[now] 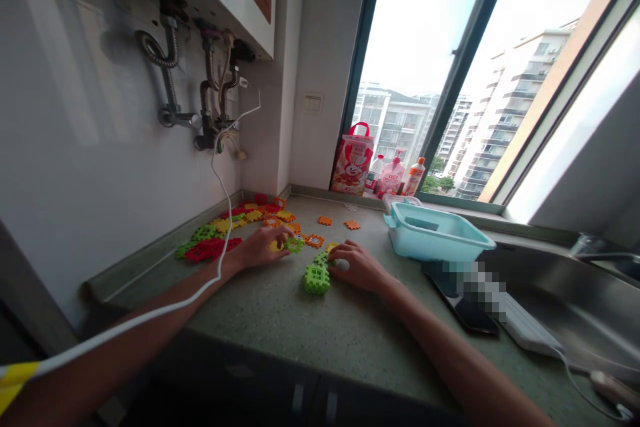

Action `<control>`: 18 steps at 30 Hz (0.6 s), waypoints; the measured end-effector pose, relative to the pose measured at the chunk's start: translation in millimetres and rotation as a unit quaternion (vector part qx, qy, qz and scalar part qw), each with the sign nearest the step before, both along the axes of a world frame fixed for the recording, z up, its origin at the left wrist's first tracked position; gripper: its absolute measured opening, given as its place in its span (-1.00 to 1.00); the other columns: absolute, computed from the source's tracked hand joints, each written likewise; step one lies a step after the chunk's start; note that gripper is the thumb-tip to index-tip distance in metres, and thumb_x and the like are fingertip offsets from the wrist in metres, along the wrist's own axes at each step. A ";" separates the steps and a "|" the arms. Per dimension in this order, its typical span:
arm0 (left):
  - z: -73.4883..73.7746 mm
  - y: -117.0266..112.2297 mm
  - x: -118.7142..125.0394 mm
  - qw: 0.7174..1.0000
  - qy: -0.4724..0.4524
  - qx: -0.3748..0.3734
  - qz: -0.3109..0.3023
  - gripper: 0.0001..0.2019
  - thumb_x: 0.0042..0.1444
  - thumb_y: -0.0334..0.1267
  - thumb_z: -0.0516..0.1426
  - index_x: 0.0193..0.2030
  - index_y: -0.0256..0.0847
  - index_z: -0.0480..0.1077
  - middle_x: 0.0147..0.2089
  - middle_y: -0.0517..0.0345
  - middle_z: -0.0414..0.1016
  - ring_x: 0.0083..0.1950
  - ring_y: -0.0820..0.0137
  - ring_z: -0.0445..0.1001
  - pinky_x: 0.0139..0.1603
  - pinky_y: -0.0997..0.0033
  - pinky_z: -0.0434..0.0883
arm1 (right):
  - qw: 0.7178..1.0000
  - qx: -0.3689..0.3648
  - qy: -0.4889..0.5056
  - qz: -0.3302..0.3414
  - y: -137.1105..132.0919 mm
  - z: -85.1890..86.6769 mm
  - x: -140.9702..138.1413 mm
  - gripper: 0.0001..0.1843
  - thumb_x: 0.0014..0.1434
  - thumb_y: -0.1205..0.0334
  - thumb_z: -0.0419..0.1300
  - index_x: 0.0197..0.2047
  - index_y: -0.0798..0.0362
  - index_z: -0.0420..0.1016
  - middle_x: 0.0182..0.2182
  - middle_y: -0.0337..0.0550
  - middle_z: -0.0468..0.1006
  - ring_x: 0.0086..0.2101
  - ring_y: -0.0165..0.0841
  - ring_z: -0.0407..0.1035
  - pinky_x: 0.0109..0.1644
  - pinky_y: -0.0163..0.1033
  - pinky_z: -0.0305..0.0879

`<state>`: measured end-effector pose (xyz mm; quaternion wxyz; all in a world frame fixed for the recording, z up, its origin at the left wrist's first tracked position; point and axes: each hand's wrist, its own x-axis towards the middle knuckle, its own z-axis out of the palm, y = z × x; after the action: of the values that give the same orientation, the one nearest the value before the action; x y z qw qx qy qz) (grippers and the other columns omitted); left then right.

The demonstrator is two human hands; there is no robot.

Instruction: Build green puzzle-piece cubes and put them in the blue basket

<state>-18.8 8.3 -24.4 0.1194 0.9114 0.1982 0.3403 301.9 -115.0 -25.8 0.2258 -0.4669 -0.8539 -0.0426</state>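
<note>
My left hand [261, 247] is closed in a pinch on a green plastic building tile [295, 245], with a bit of yellow tile under the fingers. My right hand [357, 265] rests curled on the counter and grips a small white piece [342, 265]. A green block built of tiles [317, 277] stands just left of my right hand. Loose red, green, yellow and orange tiles [220, 235] lie scattered along the wall behind my left hand.
A light blue plastic basin [436, 233] stands right of my hands. A dark phone [467, 310] and a white power strip [525, 330] lie beside the steel sink [565, 300]. Bottles [395, 177] and a red bag [354, 160] stand at the window. A white cable [220, 213] hangs over my left arm.
</note>
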 end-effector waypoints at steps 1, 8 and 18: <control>-0.5 -0.7 1.7 1.000 -0.017 -0.010 -0.006 -0.67 0.22 -0.17 0.31 0.09 -0.15 0.48 -0.19 0.15 0.61 -0.27 0.41 0.58 -0.16 0.41 0.52 | 1.000 -0.001 0.000 -0.001 0.5 0.4 0.7 -0.83 0.29 0.07 0.38 -0.11 -0.06 0.68 -0.10 -0.10 0.69 -0.06 -0.19 0.48 0.12 -0.08 0.39; 2.3 -15.6 10.6 0.995 -0.058 0.078 -0.019 -0.82 0.35 -0.11 0.25 -0.15 -0.18 0.59 -0.31 0.17 0.67 -0.42 0.47 0.57 -0.33 0.51 0.46 | 1.000 0.010 0.014 -0.010 4.1 -0.5 7.7 -0.86 0.27 0.07 0.40 -0.18 -0.07 0.66 -0.16 -0.13 0.71 -0.07 -0.17 0.50 0.09 -0.07 0.39; 14.9 -59.8 29.6 0.958 -0.005 0.282 -0.058 -0.89 0.41 -0.21 0.17 -0.07 -0.07 0.54 -0.11 0.19 0.72 -0.21 0.45 0.66 -0.21 0.46 0.44 | 0.983 0.031 0.157 0.088 -34.4 35.8 -34.6 -0.56 0.29 -0.11 0.36 0.12 -0.07 0.60 -0.07 -0.07 0.69 -0.05 -0.17 0.53 0.12 -0.06 0.41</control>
<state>10.8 -51.5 -9.5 -0.1220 0.9163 0.0408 0.3792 267.3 -149.3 10.0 0.3739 -0.3836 -0.8441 0.0249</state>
